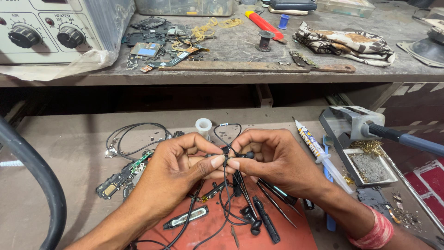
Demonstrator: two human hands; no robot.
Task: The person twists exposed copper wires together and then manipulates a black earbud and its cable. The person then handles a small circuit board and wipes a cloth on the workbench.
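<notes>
Both hands met over the near middle of the surface (69, 139), above a red mat (222, 231). Left hand (178, 166) narrowed to a pinch, thumb and forefinger closed on a thin black wire (225, 178). Right hand (273, 159) pinched on the same wire just beside it, thumbnails nearly touching. Wire looped up above the fingers and trailing down to earbuds (254, 225) on the mat. Tweezers (277, 206) beneath the right hand; a syringe (314, 148) and soldering stand (351, 122) toward the right edge; a circuit board (115, 183) to the left. Apparently fine work at one spot on the wire, calling for a steady grip on both sides.
</notes>
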